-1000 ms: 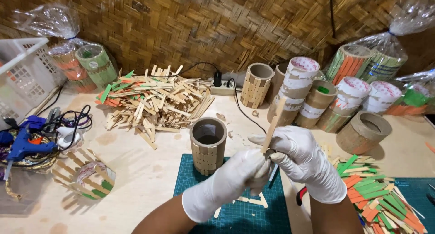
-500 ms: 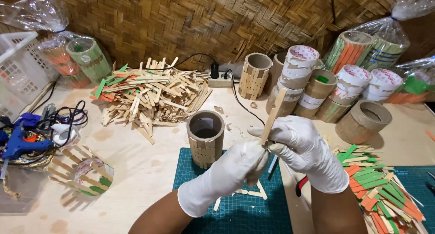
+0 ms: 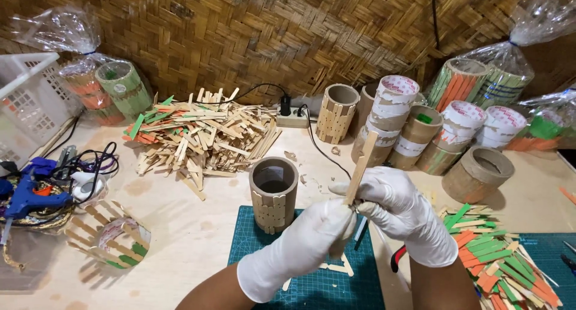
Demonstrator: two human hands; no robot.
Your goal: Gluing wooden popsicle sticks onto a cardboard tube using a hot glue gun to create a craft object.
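Woven wall, pale worktable [image 3: 198, 226], left hand [image 3: 312, 244] and right hand [image 3: 405, 211] pinching 1 wooden stick [image 3: 360, 169], cardboard tube [image 3: 273, 193] beside.

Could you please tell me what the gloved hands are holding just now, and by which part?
Both the left hand and right hand grip a plain wooden craft stick by its lower end; its upper end points up, free.

I've brought my left hand [image 3: 306, 247] in tighter against my right hand [image 3: 402, 217], fingers now overlapping at the base of the wooden stick [image 3: 359, 172]. Stick leans a bit more to the right than a second ago. My head has dipped slightly: the stick-clad cup [image 3: 273, 193] and the stick pile [image 3: 201, 136] sit a little lower in view.
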